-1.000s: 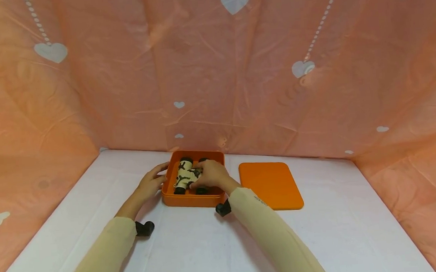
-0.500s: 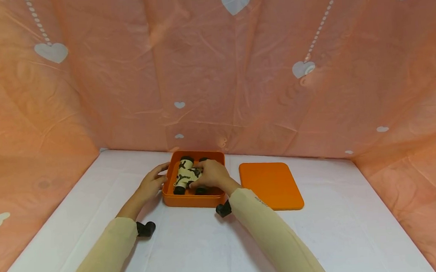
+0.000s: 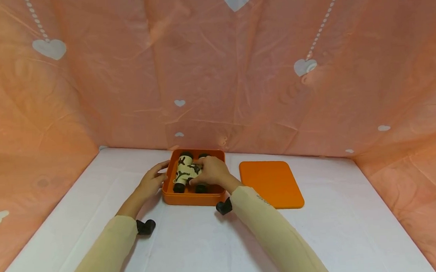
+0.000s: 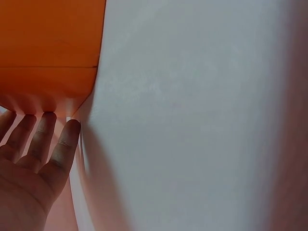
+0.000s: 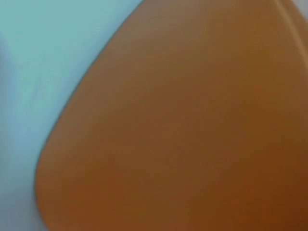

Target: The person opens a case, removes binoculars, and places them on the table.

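Note:
Camouflage-patterned binoculars (image 3: 184, 170) with black ends sit inside an open orange box (image 3: 193, 200), which stands near the back of the table. My right hand (image 3: 212, 171) reaches over the box's right side and grips the binoculars around their right barrel, mostly covering it. Against the box's left wall rests my left hand (image 3: 152, 184). In the left wrist view, the fingertips (image 4: 47, 118) of that hand touch the orange wall (image 4: 48, 84), with the fingers nearly straight. The right wrist view is filled by the blurred box wall (image 5: 168, 120); the right hand does not show there.
A flat orange lid (image 3: 271, 184) lies on the white table (image 3: 195, 249), just right of the box. Pink curtain (image 3: 206, 70) with white hearts rises close behind the box and along both sides. Black wrist cameras (image 3: 146, 227) stick out from the beige sleeves (image 3: 101, 255).
The binoculars and my right hand have shifted slightly toward the back of the box. My left hand stays against the box wall, and the lid has not moved.

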`<state>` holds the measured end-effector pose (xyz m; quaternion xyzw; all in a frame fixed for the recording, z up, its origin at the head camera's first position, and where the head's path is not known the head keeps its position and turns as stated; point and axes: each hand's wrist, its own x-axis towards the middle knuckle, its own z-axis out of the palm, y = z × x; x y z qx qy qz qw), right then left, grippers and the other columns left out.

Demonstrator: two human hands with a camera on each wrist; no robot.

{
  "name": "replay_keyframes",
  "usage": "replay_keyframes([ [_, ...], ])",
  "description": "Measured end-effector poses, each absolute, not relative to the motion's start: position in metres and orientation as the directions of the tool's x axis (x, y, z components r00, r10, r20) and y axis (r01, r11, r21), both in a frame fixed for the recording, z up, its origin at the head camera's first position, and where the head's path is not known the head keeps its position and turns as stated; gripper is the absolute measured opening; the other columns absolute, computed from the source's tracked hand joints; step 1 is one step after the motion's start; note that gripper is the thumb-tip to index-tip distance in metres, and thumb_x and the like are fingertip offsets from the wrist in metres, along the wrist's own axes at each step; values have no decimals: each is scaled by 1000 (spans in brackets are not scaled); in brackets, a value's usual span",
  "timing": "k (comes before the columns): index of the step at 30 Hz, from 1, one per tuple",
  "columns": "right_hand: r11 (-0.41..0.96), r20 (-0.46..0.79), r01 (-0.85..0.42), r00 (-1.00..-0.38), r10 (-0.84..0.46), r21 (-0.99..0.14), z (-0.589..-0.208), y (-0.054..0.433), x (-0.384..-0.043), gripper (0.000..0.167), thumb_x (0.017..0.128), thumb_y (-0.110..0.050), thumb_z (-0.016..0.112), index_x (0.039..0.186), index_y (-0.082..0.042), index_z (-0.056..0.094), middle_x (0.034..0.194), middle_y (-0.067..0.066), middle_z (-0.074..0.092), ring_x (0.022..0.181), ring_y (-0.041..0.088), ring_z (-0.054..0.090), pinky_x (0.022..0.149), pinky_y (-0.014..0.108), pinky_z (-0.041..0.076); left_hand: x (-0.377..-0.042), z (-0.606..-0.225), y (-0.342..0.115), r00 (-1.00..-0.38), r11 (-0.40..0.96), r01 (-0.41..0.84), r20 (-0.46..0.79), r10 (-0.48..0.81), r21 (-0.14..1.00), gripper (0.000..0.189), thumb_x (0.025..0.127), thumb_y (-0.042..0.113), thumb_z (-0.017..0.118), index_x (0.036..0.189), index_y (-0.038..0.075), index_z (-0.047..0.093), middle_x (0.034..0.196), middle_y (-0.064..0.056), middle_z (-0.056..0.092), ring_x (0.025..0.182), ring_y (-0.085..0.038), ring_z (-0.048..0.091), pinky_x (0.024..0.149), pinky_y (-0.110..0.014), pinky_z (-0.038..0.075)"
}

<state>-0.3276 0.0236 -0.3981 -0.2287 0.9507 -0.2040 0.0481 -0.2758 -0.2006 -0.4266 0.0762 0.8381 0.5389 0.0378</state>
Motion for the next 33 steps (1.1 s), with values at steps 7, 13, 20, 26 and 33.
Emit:
replay_keyframes([
  [7, 795, 36, -423, -890, -454, -434, -384, 27, -325, 75, 67, -52, 83, 133, -24, 60, 124, -4, 67, 108, 16, 61, 86, 34, 54, -278, -427, -201, -987, 401, 90, 28, 159, 912, 53, 98, 4, 40, 150, 2, 29, 152, -29, 29, 127, -47, 46, 95, -52, 51],
  [13, 792, 35, -431, -886, -463, -433, -373, 31, -323, 75, 67, -53, 83, 132, -25, 60, 122, -6, 68, 102, 15, 63, 79, 32, 54, -277, -426, -201, -986, 406, 93, 27, 165, 909, 54, 98, 4, 38, 151, 1, 27, 151, -29, 29, 128, -47, 45, 96, -53, 49],
  [20, 809, 22, -430, -887, -460, -400, -364, 35, -318, 75, 67, -55, 82, 132, -26, 60, 124, -7, 67, 100, 15, 64, 76, 31, 55, -277, -424, -201, -987, 418, 83, 17, 159, 905, 54, 98, 5, 39, 151, 1, 27, 151, -29, 30, 128, -47, 45, 97, -54, 49],
  [26, 809, 15, -437, -883, -469, -393, -357, 36, -312, 75, 67, -55, 82, 132, -26, 60, 124, -6, 66, 100, 15, 63, 75, 31, 55, -278, -425, -200, -987, 430, 78, 9, 160, 899, 53, 99, 6, 38, 151, 2, 26, 153, -27, 27, 128, -46, 45, 99, -54, 47],
  [33, 800, 7, -452, -872, -490, -393, -347, 40, -302, 72, 67, -54, 82, 131, -28, 61, 122, -7, 67, 91, 12, 61, 71, 28, 53, -276, -424, -199, -987, 421, 77, 11, 157, 904, 53, 99, 6, 38, 151, 2, 26, 153, -27, 27, 128, -45, 45, 98, -53, 48],
])
